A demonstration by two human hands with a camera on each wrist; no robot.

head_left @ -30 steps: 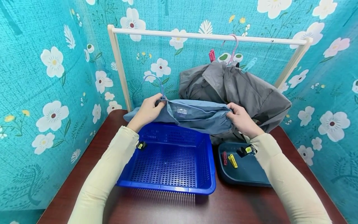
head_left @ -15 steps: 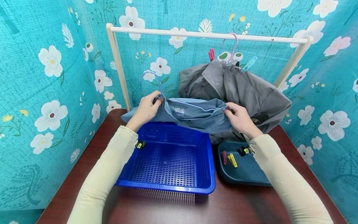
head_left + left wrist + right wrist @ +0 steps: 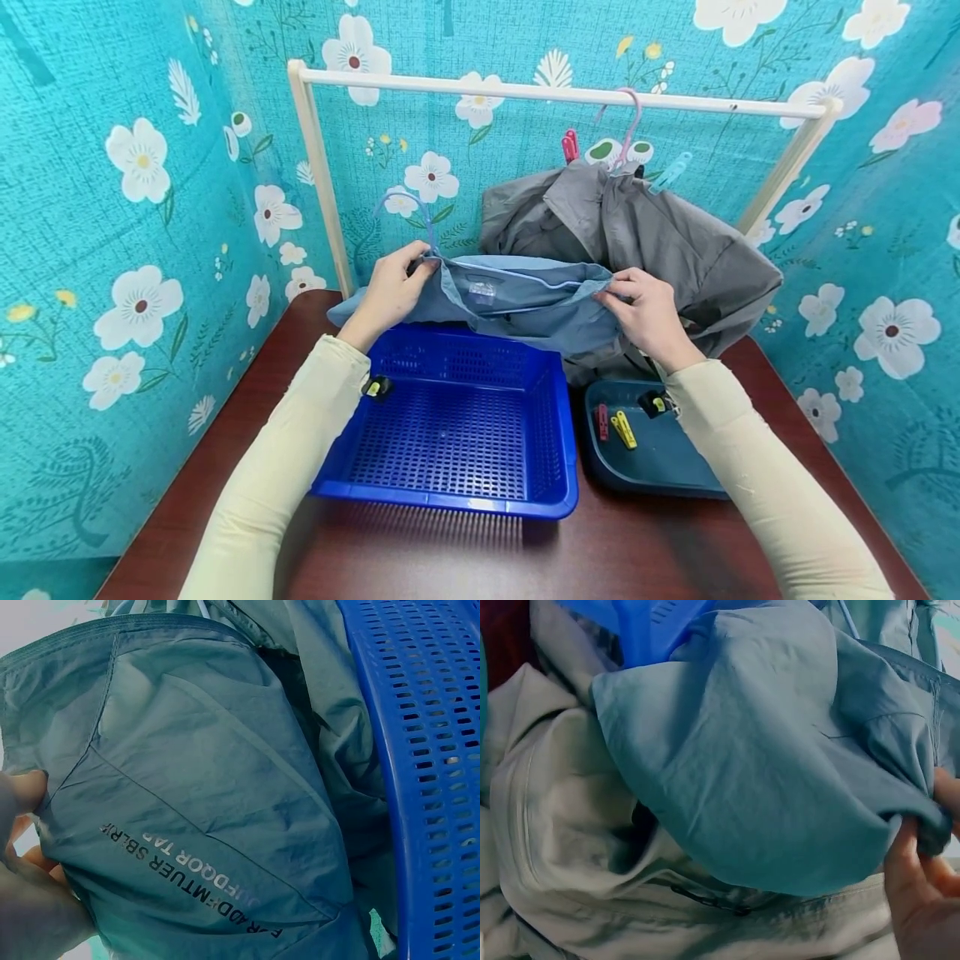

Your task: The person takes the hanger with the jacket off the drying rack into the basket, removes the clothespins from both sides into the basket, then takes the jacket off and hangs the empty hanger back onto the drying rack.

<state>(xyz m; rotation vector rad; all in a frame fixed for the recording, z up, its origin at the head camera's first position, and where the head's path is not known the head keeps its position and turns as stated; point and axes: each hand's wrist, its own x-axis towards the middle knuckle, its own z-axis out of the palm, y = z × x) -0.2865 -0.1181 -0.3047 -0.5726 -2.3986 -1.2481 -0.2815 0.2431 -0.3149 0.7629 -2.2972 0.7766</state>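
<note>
A blue jacket (image 3: 540, 321) is stretched between my hands above the back of the blue basket. Its inside label (image 3: 482, 290) faces up. My left hand (image 3: 390, 287) pinches the jacket's edge beside the blue hanger hook (image 3: 430, 227), which sticks up out of the cloth. The rest of that hanger is hidden by the jacket. At the other end, my right hand (image 3: 647, 312) pinches the opposite edge between thumb and fingers. In the left wrist view, printed letters (image 3: 202, 881) run across the jacket; the right wrist view shows its cloth bunched at my fingertips (image 3: 907, 847).
A grey jacket (image 3: 660, 233) hangs by a pink hanger (image 3: 632, 125) from the wooden rack (image 3: 480, 87), with red (image 3: 570, 146) and light-blue (image 3: 671, 172) clothespins near its shoulders. The blue basket (image 3: 450, 500) stands left of a dark tray (image 3: 675, 483) holding red and yellow clothespins (image 3: 623, 430).
My right hand has shifted its fingers slightly along the jacket's edge, and that edge sits a little higher. My left hand keeps its hold, moved slightly up.
</note>
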